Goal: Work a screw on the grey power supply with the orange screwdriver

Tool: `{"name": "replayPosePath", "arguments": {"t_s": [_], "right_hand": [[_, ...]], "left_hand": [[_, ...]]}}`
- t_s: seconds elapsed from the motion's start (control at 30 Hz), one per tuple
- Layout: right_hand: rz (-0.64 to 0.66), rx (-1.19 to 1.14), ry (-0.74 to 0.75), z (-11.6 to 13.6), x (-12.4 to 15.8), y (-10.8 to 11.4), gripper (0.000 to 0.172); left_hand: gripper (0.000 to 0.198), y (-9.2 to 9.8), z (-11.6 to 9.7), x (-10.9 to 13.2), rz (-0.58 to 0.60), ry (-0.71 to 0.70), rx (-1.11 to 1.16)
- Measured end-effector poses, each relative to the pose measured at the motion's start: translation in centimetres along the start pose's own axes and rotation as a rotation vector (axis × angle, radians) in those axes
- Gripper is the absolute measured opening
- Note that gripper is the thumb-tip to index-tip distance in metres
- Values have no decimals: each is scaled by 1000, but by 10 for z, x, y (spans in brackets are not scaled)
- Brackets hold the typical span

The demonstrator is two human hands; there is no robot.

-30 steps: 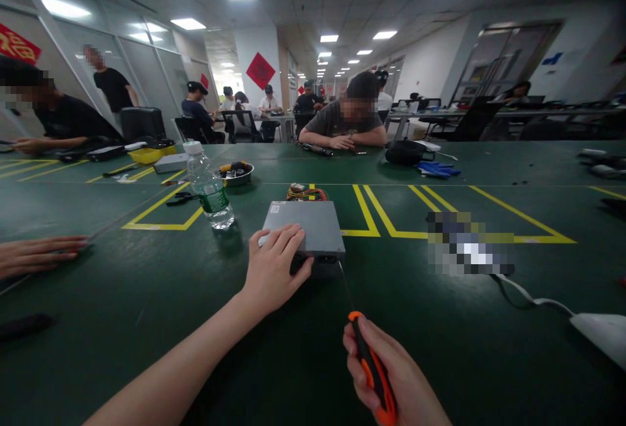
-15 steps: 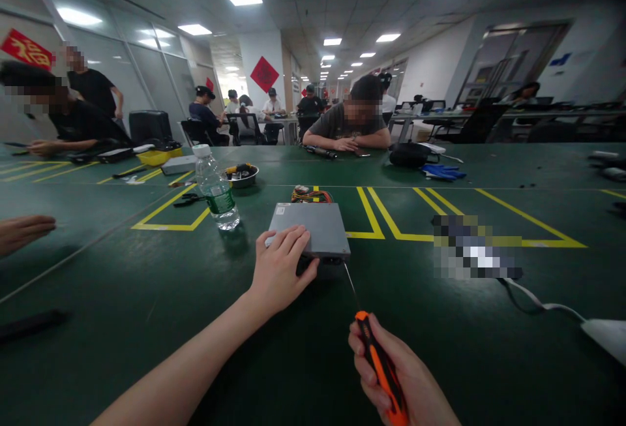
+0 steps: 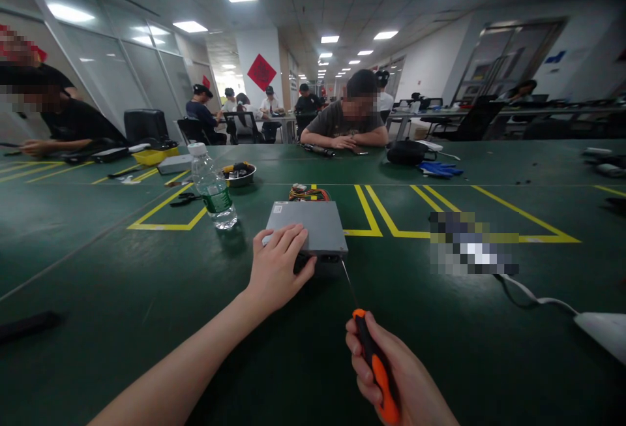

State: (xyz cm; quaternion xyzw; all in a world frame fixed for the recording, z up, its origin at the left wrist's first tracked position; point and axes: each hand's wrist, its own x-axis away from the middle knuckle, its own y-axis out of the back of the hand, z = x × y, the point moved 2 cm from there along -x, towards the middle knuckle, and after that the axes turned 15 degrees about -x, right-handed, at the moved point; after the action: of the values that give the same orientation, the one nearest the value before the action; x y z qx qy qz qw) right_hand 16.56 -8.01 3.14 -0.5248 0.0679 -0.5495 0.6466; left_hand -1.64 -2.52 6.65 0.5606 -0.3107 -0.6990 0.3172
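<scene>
A grey metal computer power supply [image 3: 323,224] lies on the green table in front of me, a bundle of coloured cables [image 3: 310,194] at its far side. My left hand [image 3: 278,259] grips its near left corner, fingers on the top cover and thumb against the near face. My right hand [image 3: 381,367] is wrapped round the orange and black handle of a screwdriver [image 3: 360,321]. The thin shaft points up and away, its tip at the right end of the power supply's near face, by the lower edge. Whether the tip sits in a screw is too small to tell.
Left of the power supply stands a water bottle [image 3: 215,191], with a metal bowl [image 3: 239,175] of tools behind it. A blurred device [image 3: 469,246] with a white cable lies right. Blue gloves [image 3: 440,169] lie farther back. A person [image 3: 345,122] leans on the far edge.
The screwdriver handle has turned a little in my right hand. My left hand stays on the power supply. Another person's hand at the left has gone from view, and a standing person has moved left.
</scene>
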Motion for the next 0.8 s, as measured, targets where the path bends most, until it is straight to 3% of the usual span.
{"name": "replayPosePath", "arguments": {"t_s": [0.17,0.43,0.8], "right_hand": [[-20,-8,-37,0,-2,0,39],[-6,76,77,3,2,0,39],[-17,73,83,0,2,6,41]], "left_hand": [[37,0,0,-1,27,-10,-34],[42,-2,7,-2,124,38,-99],[42,-2,2,4,25,23,-93]]}}
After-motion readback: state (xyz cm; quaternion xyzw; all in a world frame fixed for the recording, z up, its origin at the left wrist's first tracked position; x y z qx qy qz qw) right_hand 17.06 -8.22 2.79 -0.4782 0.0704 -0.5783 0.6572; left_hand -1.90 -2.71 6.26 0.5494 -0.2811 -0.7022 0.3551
